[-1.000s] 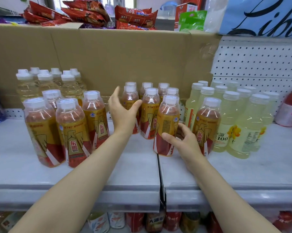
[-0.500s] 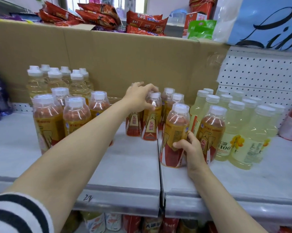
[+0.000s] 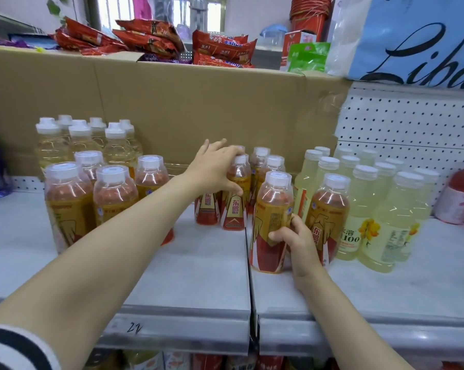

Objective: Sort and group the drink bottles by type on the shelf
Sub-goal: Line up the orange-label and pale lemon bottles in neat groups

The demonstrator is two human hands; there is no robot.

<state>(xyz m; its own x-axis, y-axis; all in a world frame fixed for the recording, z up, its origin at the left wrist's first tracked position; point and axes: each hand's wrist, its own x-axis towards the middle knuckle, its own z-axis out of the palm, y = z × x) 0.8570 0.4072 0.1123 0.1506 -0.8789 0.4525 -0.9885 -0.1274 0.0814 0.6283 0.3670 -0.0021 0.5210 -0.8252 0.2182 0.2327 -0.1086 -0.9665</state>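
Note:
Orange drink bottles with red-gold labels stand in two clusters on the grey shelf (image 3: pixel 188 284): one at the left (image 3: pixel 113 196) and one in the middle. My left hand (image 3: pixel 214 169) reaches over the middle cluster and grips the neck of a rear orange bottle (image 3: pixel 236 204). My right hand (image 3: pixel 295 241) grips the front orange bottle (image 3: pixel 272 222) low on its label, upright at the shelf seam. Another orange bottle (image 3: pixel 328 209) stands just right of it, touching the pale lemon-water bottles (image 3: pixel 377 217). Pale yellow bottles (image 3: pixel 116 145) stand at the back left.
A tall cardboard box (image 3: pixel 198 102) forms the wall behind the bottles, with red snack packets (image 3: pixel 220 49) on top. White pegboard (image 3: pixel 407 124) backs the right side. A red-and-pink pack (image 3: pixel 460 196) sits at far right. More bottles stand on the shelf below.
My left hand went from open beside the middle bottles to gripping a rear bottle's neck. My right hand closed around the front bottle's label. The camera moved closer.

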